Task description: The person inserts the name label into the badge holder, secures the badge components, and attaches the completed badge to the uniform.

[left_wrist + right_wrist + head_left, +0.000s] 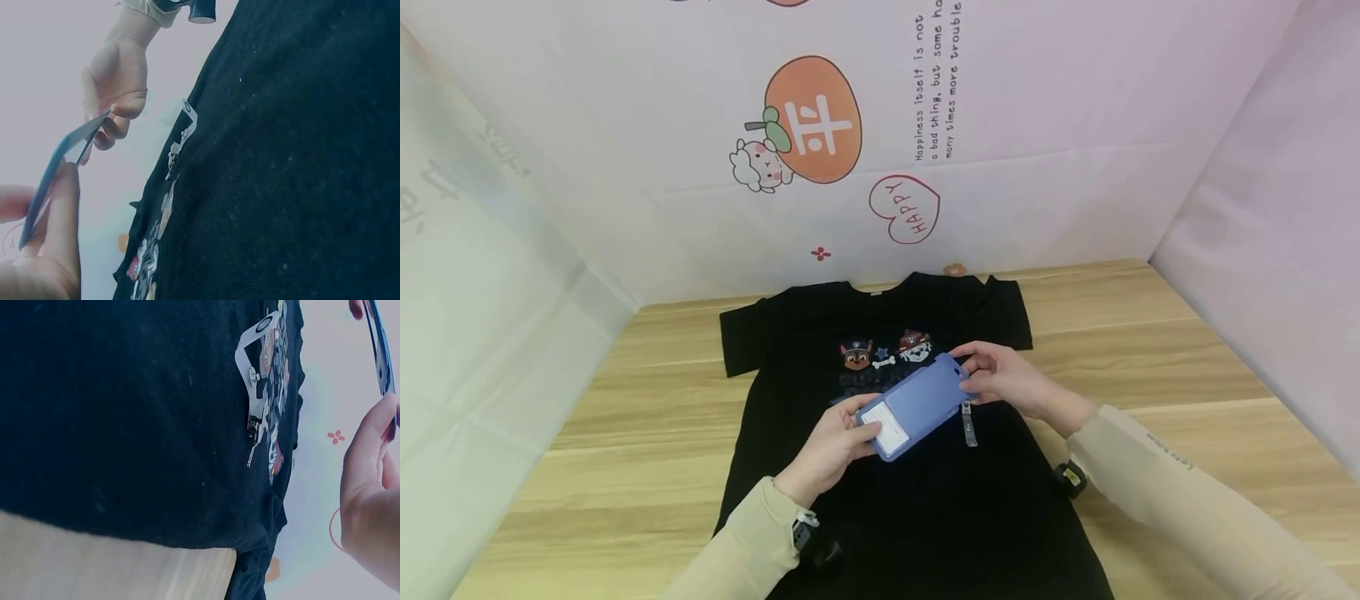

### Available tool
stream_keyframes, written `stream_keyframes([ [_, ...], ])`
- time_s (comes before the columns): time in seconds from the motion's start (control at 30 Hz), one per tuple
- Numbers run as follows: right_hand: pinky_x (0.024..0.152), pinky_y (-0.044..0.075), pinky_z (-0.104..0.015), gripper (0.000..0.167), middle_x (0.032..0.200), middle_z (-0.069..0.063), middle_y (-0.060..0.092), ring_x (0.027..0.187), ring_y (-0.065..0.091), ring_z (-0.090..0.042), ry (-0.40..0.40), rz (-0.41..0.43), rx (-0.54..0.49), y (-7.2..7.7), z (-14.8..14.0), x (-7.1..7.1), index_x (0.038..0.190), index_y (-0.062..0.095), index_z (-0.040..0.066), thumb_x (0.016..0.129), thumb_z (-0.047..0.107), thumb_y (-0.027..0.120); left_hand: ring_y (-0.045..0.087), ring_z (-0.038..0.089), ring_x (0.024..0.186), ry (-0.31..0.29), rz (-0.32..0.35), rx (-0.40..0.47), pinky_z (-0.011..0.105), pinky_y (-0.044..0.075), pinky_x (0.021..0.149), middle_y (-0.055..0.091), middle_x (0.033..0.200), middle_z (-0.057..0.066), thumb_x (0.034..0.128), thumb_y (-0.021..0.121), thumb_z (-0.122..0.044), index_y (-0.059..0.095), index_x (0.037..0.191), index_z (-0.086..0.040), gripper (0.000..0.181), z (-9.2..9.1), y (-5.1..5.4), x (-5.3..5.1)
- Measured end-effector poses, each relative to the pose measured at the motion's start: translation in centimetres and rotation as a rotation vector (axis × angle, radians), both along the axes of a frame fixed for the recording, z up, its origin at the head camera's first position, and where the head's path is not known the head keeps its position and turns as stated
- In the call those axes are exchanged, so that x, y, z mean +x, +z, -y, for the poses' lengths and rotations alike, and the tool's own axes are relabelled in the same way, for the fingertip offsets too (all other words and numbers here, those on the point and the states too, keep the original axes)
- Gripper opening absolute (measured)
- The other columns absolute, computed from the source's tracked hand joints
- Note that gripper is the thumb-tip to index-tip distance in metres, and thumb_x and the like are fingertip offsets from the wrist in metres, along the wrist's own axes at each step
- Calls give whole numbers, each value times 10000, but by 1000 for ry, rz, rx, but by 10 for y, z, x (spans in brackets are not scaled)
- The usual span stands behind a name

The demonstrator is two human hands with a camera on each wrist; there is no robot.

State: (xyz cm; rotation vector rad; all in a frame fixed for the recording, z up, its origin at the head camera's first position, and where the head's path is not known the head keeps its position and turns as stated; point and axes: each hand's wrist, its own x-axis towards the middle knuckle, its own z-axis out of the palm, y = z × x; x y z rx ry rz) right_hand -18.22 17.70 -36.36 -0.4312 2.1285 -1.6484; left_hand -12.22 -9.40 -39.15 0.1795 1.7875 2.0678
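A blue badge holder [925, 404] is held aslant above a black T-shirt [940, 517]. At its lower left end a white card or label [887, 432] shows. My left hand [831, 446] pinches that end, thumb over the white part. The slotted upper right end is gripped between the thumb and fingers of my right hand [1011, 382]. In the left wrist view the badge holder [62, 153] appears edge-on, with a gap between two thin layers. Apart from both hands, a small strap with a metal clip [253, 381] lies on the shirt.
The T-shirt, with cartoon dog prints [883, 354], is spread on a wood-grain table [647, 450]. A printed white cloth [1037, 167] hangs behind and at both sides. Small devices [1070, 478] are worn on both wrists.
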Motion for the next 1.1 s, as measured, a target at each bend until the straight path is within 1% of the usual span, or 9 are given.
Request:
stream_keyframes([
  [0.03,705,554,-258,493,942,-66,537,775,583,-113,-4,5,-8,0,0,0,1347,376,-62,900,13,571,631,132,951,7,-6,7,332,541,828,569,1247,262,931,459,60,360,1360,98,442,0,0,0],
  [0.07,707,553,-255,494,943,-64,538,775,584,-110,-6,8,-13,0,0,0,1351,370,-64,905,15,568,629,134,958,15,-4,13,331,540,826,562,1256,264,931,452,68,356,1363,92,444,0,0,0],
  [0.17,713,553,-252,493,946,-59,533,774,582,-107,-15,19,-22,1,0,1,1357,364,-61,912,19,560,632,133,948,39,-4,15,327,545,813,570,1245,260,925,451,82,369,1358,82,441,1,0,-1],
  [0.27,722,553,-256,501,948,-57,529,779,580,-106,-18,28,-31,1,1,2,1362,361,-58,911,25,565,637,133,937,51,-14,7,328,549,804,582,1230,261,921,459,83,382,1350,83,436,1,1,-1],
  [0.53,729,556,-266,512,938,-50,518,773,584,-93,-10,33,-39,1,3,6,1362,364,-55,905,30,577,649,144,952,30,-43,2,334,549,805,567,1241,299,924,467,74,374,1349,100,436,2,4,1],
  [0.7,735,559,-281,511,933,-51,525,764,581,-91,-10,38,-45,0,6,8,1360,371,-56,903,25,583,651,143,952,22,-42,10,335,547,813,569,1241,296,931,477,60,369,1350,105,435,2,4,2],
  [0.93,722,558,-265,491,929,-53,524,762,572,-110,-17,50,-43,-1,10,11,1351,393,-55,907,29,583,650,160,971,15,-39,30,359,542,830,547,1259,313,924,482,65,360,1355,106,450,1,6,4],
  [1.1,729,563,-284,483,925,-50,522,761,572,-115,-11,51,-46,-1,11,12,1346,398,-60,908,26,581,650,160,977,13,-40,22,361,541,831,543,1270,306,923,488,63,364,1358,97,454,2,5,4],
])
